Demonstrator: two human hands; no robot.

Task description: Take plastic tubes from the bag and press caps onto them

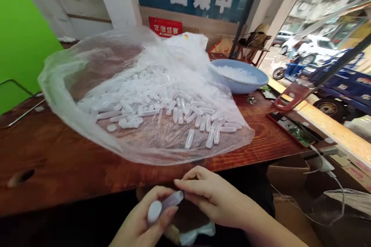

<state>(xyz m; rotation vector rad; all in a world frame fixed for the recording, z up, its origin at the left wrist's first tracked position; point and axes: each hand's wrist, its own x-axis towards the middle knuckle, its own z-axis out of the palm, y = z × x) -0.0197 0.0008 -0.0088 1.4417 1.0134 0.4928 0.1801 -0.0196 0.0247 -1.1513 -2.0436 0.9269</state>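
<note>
In front of the table edge, my left hand [142, 216] is closed around a translucent plastic tube [172, 200]. A white rounded piece [154, 211] shows in the same grip, beside the tube. My right hand [213, 197] is close to the tube's far end, thumb and fingers pinched together; whatever they may hold is too small to make out. Beyond my hands, a large clear plastic bag [130, 156] lies spread open on the wooden table. Many whitish tubes [189, 139] are heaped in it, with several loose near its mouth.
A blue basin [255, 81] of small white pieces stands behind the bag on the right. A phone [292, 128] lies at the table's right side, near a white charger [324, 164] with a cable. Cardboard boxes [285, 177] are below right. A bent metal rod [24, 114] is at left.
</note>
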